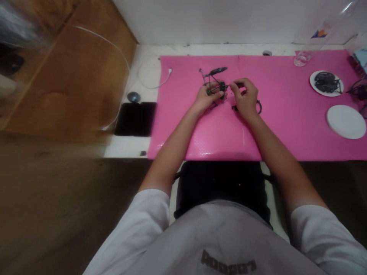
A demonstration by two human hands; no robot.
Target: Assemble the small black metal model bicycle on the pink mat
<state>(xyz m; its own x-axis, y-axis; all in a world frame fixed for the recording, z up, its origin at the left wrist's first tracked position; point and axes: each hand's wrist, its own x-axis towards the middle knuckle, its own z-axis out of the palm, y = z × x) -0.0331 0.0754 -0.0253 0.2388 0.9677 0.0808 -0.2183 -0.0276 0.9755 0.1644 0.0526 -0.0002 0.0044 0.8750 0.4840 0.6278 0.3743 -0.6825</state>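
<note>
Head view: two bare hands working over a pink mat (286, 130) on a white counter (123, 147).
Left hand (207, 98): holding the dark frame (215, 81), with the fingers wrapped around its lower part.
Right hand (246, 96): narrow, thumb and forefinger drawn together in a pinch at the frame's right end; what sits between the tips is too small to tell.
Dark frame: thin struts, raised above the mat left of the counter's middle, between its back and front edges; a longer dark piece slants at its top.
Near the hands: a dark ring-shaped part (259, 107), partly hidden by the right hand; a small black part (234, 108) just left of that hand. Whether the two are joined cannot be told.
Counter's right side: a white plate (312, 84) bearing a heap of dark parts (327, 82); a white round plate (346, 121) nearer the front edge; more dark parts (359, 91) at the picture's right border.
Back edge, right: a clear plastic bottle (303, 58) with a colored label.
Counter's left side: a white cable (149, 87) running onto the mat, a glossy dark round object (133, 97), and a flat black object (135, 119) beside the mat's left edge.
</note>
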